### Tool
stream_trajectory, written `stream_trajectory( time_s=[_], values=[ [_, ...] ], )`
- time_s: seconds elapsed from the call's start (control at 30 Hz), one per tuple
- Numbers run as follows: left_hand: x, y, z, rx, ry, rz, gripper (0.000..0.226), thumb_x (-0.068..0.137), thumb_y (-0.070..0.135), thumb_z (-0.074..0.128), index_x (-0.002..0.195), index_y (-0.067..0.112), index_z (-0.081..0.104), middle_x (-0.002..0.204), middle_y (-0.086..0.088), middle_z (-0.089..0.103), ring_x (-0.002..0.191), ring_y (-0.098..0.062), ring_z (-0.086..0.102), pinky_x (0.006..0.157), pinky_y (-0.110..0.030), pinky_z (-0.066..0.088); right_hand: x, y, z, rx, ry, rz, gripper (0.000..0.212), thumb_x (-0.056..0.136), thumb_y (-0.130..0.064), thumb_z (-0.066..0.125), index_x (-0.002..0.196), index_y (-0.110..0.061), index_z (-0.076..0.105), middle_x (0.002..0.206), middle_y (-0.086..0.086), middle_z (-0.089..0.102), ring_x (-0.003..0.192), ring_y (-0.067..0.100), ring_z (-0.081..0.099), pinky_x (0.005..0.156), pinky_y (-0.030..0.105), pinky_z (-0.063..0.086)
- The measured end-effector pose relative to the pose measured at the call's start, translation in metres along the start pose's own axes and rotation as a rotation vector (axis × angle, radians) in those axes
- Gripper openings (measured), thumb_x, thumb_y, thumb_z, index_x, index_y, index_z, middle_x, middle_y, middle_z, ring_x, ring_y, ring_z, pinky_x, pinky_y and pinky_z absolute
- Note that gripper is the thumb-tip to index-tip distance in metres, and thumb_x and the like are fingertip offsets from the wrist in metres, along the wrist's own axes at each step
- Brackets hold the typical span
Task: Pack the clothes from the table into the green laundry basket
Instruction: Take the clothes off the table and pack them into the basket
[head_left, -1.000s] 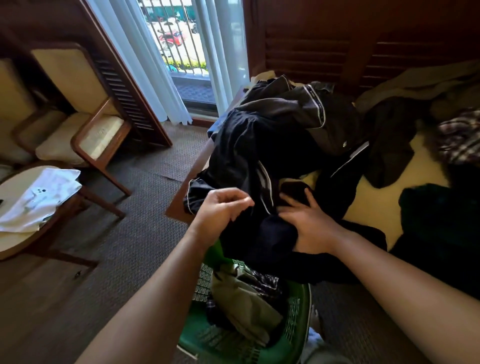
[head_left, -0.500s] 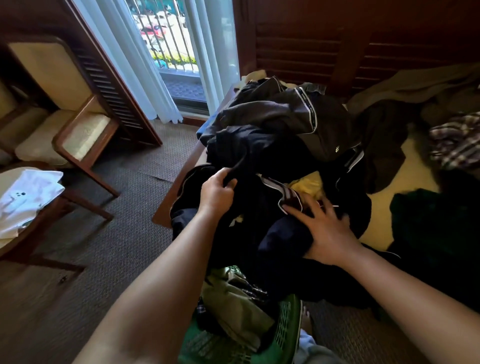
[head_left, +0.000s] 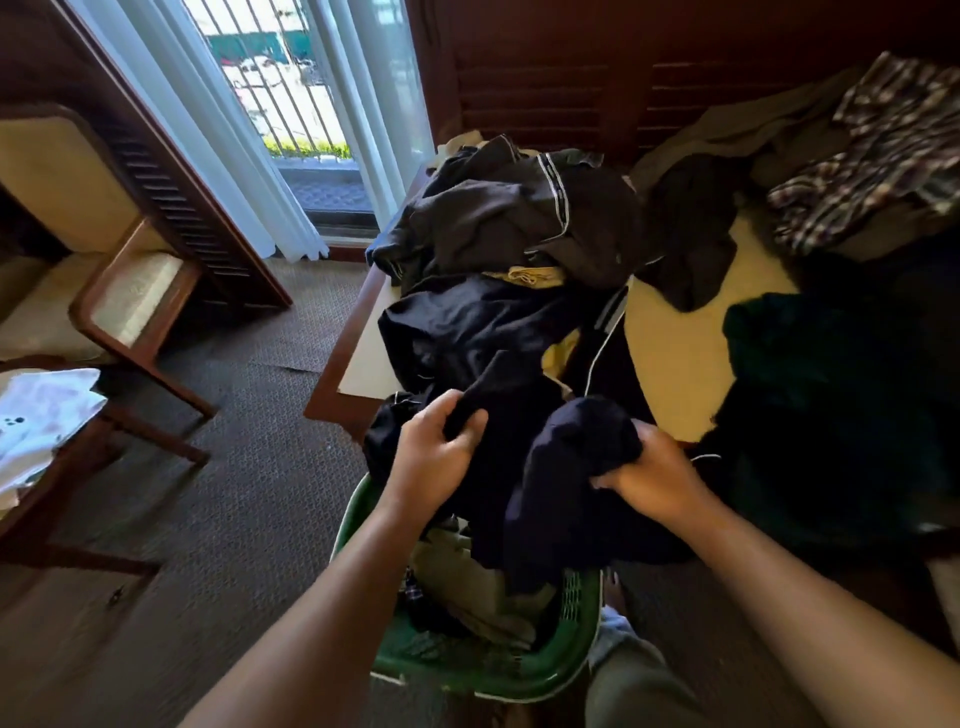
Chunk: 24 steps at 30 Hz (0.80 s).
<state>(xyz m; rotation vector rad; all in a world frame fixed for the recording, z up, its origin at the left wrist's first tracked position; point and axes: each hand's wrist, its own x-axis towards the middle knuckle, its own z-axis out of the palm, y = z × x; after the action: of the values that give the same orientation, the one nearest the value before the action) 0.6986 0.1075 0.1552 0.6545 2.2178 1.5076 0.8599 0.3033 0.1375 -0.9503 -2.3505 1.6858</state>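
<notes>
The right hand, flat a moment ago, now bunches the dark navy fabric garment; the left hand grips its fold, dragging it off the cream-topped table over the green plastic laundry basket.

Dark navy garment hangs bunched over green laundry basket; more dark clothes heap the table.
</notes>
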Motion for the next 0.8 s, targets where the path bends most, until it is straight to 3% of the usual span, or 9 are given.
stream_trajectory(
  time_s=[0.07,0.2,0.3,0.4,0.47,0.53,0.6,0.67,0.8],
  values=[
    [-0.001,-0.001,0.005,0.091,0.106,0.078,0.007,0.098,0.025,0.07,0.103,0.02,0.069,0.093,0.006,0.072,0.087,-0.006,0.07,0.078,-0.025,0.056,-0.019,0.0,-0.002,-0.021,-0.041,0.044,0.028,0.062,0.004,0.076,0.069,-0.02,0.064,0.069,-0.006,0.07,0.074,0.016,0.065,0.063,0.035,0.049],
    [0.011,-0.001,0.018,0.358,0.247,0.12,0.041,0.091,0.035,0.078,0.127,0.023,0.063,0.134,-0.002,0.049,0.128,-0.022,0.049,0.111,-0.042,0.044,-0.018,0.004,-0.013,-0.215,0.081,0.08,0.028,0.062,-0.036,0.076,0.088,-0.038,0.065,0.082,-0.015,0.07,0.079,0.009,0.065,0.07,0.033,0.055],
    [0.03,0.002,0.018,0.556,0.18,-0.044,0.106,0.075,0.054,0.086,0.156,0.046,0.018,0.168,-0.009,-0.004,0.156,-0.041,-0.005,0.116,-0.074,0.008,-0.002,0.006,-0.021,-0.548,0.159,-0.03,0.044,0.065,-0.055,0.071,0.102,-0.034,0.058,0.104,-0.009,0.061,0.096,0.021,0.063,0.078,0.042,0.055],
    [0.055,-0.01,0.01,0.596,0.022,-0.25,0.143,0.062,0.065,0.089,0.15,0.061,-0.023,0.167,-0.007,-0.031,0.155,-0.048,-0.013,0.11,-0.083,0.005,0.024,0.007,-0.025,-0.938,0.129,-0.013,0.067,0.067,-0.056,0.078,0.124,-0.033,0.052,0.147,0.002,0.036,0.137,0.035,0.034,0.102,0.06,0.04],
    [0.068,-0.022,0.007,0.606,-0.064,-0.302,0.136,0.063,0.062,0.09,0.148,0.067,-0.016,0.171,-0.008,-0.01,0.154,-0.046,0.017,0.112,-0.08,0.021,0.046,0.009,-0.027,-0.968,-0.001,0.117,0.084,0.064,-0.06,0.082,0.135,-0.04,0.043,0.164,0.001,-0.001,0.151,0.041,-0.001,0.106,0.078,0.02],
    [0.078,-0.03,0.008,0.621,-0.087,-0.277,0.113,0.068,0.052,0.088,0.151,0.062,0.013,0.158,-0.006,0.029,0.136,-0.039,0.05,0.105,-0.064,0.046,0.068,0.016,-0.029,-0.867,-0.141,0.243,0.099,0.061,-0.059,0.084,0.145,-0.043,0.034,0.166,0.001,-0.017,0.152,0.044,-0.007,0.108,0.077,0.017],
    [0.084,-0.031,0.011,0.68,-0.055,-0.205,0.083,0.075,0.033,0.08,0.143,0.052,0.038,0.136,-0.001,0.047,0.118,-0.033,0.062,0.092,-0.05,0.057,0.081,0.018,-0.031,-0.8,-0.201,0.257,0.099,0.057,-0.059,0.082,0.144,-0.042,0.037,0.166,0.009,0.012,0.146,0.041,0.028,0.111,0.062,0.035],
    [0.084,-0.023,0.015,0.745,0.013,-0.083,0.066,0.075,0.019,0.07,0.132,0.045,0.05,0.126,0.001,0.053,0.11,-0.033,0.062,0.085,-0.051,0.058,0.086,0.013,-0.031,-0.749,-0.173,0.159,0.076,0.061,-0.05,0.081,0.13,-0.035,0.054,0.138,0.006,0.056,0.119,0.031,0.058,0.095,0.042,0.052],
    [0.075,0.007,0.016,0.721,0.178,0.119,0.064,0.071,0.006,0.064,0.127,0.035,0.058,0.13,0.004,0.056,0.119,-0.032,0.046,0.094,-0.059,0.048,0.087,-0.008,-0.032,-0.457,-0.026,-0.078,0.043,0.068,-0.035,0.082,0.107,-0.029,0.065,0.105,-0.005,0.071,0.1,0.022,0.067,0.084,0.038,0.056]
  ],
)
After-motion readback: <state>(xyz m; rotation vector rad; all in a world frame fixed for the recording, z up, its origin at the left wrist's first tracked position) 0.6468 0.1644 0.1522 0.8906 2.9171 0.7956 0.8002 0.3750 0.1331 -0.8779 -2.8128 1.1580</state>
